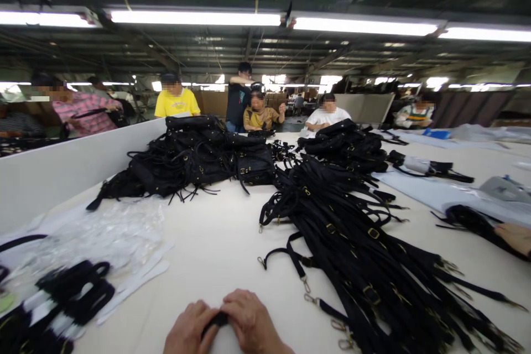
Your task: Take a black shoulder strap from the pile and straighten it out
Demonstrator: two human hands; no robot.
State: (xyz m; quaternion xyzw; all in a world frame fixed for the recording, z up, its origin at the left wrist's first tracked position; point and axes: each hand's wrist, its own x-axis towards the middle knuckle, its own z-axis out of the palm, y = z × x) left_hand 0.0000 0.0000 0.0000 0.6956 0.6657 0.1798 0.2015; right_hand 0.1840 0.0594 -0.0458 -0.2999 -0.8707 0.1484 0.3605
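At the near edge of the table (224, 243), the left hand (188, 331) and the right hand (249, 321) met, knuckles up and fingers curled inward. Between them sat a small black piece (217, 319), pinched from both sides. Only a short dark part of it showed in the gap between the thumbs, and what it was could not be told.

Just right of the right hand lay a long heap of black straps (352, 243) with brass clips and buckles, running from the near right corner toward the middle of the table. One loose strap end with a clip (306, 285) lay nearest the right hand, apart from it.

To the near left lay bundled black straps in white bands (70, 298), with crumpled clear plastic (112, 229) just beyond them. Farther off, left of centre, stood a pile of black bags (194, 157) beside a white divider wall (62, 168). At the right edge another person's hand (516, 238) rested on a dark strap. Several people worked at the far end of the table.
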